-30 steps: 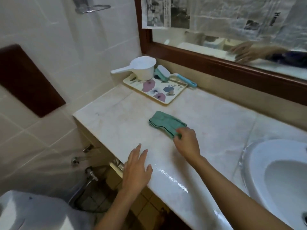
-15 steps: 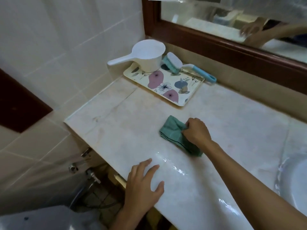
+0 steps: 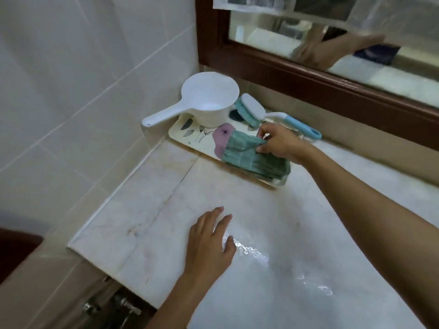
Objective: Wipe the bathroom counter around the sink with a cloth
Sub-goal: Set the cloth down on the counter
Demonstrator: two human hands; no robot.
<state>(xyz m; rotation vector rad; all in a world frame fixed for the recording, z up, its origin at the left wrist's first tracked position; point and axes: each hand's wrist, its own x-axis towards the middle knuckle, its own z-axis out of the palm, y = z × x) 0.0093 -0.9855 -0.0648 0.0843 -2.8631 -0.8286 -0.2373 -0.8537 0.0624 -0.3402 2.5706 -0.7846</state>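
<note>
down at the bottom edge, metal pipe fittings [image 3: 111, 307] poked out from under the counter's front lip. just above them the left hand [image 3: 209, 243] lay palm down on the pale marble counter [image 3: 147, 210], fingers straight and slightly spread, gripping nothing. right beside its fingertips a wet streak [image 3: 254, 254] glinted, trailing off toward the lower right.

further in, the right forearm crossed the counter on a diagonal from the right edge. at its end the right hand [image 3: 280, 143] had the cloth [image 3: 254, 155] — thumb and fingers pinched on the upper fold. the cloth was teal-green, ribbed and folded in layers, and it sat over the near right corner of the tray [image 3: 190, 134], covering part of the flower print. whether its lower edge touched the counter, i could not tell.

the tray itself was cream with purple blooms, tucked into the corner against the tiled wall [image 3: 83, 79]. on its far left a white scoop [image 3: 209, 98] stood upright, long handle pointing left past the tray's rim. just beside it lay a scrub brush [image 3: 251, 108], white back, teal bristles, blue handle stretching right along the back of the counter.

behind all that stood the dark wooden frame of the mirror [image 3: 308, 86], an arm blurred in the glass and paper sheets [image 3: 249, 5] across the top.
</note>
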